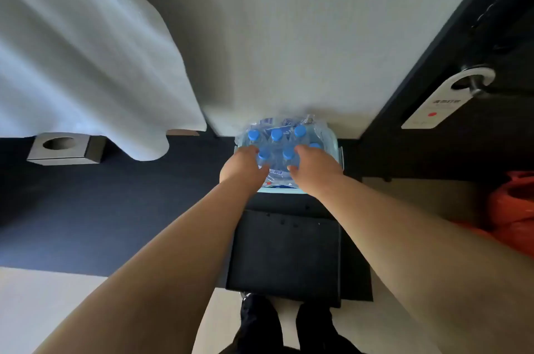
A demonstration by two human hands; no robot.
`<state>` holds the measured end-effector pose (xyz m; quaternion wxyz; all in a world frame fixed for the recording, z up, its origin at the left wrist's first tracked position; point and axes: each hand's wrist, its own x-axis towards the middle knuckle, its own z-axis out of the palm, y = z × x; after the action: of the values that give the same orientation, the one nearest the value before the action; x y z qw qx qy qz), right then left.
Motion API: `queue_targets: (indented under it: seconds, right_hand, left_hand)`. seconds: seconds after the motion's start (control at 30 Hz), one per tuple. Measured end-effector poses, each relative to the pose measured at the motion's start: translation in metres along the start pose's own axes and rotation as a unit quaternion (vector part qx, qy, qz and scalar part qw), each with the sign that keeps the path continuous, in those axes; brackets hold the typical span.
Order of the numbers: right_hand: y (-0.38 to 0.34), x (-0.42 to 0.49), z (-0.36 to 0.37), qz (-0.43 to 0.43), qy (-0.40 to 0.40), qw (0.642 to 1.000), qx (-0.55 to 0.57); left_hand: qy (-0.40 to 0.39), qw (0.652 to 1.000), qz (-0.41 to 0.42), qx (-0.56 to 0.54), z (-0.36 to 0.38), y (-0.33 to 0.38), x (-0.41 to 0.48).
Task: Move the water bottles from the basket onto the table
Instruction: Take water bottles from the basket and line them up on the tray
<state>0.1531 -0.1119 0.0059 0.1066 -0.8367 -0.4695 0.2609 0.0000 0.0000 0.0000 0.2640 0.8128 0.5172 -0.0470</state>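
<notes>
A pale wall (274,35) fills the far part of the view, above a dark floor strip (86,209) and lighter flooring near the person. A white curtain (72,50) hangs at far left, its hem falling over the dark strip. A dark door (476,50) stands at right, with a white hanger tag (442,99) looped over its handle — the tag bears a red dot. A black stool (284,258) sits in the centre, just near of the basket. An orange bag (514,209) lies at the right edge. A grey square fitting (63,148) with a round hole rests on the floor at left, beside the curtain hem.

The basket (338,148), pale blue-green, sits on the floor against the wall, directly beyond the stool. Inside it is a shrink-wrapped pack of bottles (277,148) with blue caps; six caps are visible, one partly hidden at right.

Both bare forearms reach forward to the pack. The left hand (242,166) rests on its left side, fingers curled down over the wrap. The right hand (315,166) rests on its right side, likewise curled. Whether either grip is fully closed on the pack cannot be told — the fingertips are hidden. The pack is in the basket.
</notes>
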Motion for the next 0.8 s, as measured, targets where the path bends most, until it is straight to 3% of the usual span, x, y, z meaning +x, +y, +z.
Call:
queue_targets:
  seconds: [0.37, 0.57, 0.8]
  right_hand:
    - [-0.012, 0.044, 0.037, 0.061, 0.027, 0.997, -0.028]
    - [-0.01, 0.033, 0.03, 0.029, 0.069, 0.997, 0.037]
    - [-0.041, -0.012, -0.023, -0.015, 0.186, 0.975, 0.122]
  left_hand:
    - [-0.031, 0.997, 0.064, 0.036, 0.022, -0.015, 0.047]
    - [-0.003, 0.998, 0.056, 0.034, 0.01, -0.006, 0.038]
    - [0.079, 0.99, 0.097, -0.067, -0.061, 0.011, -0.003]
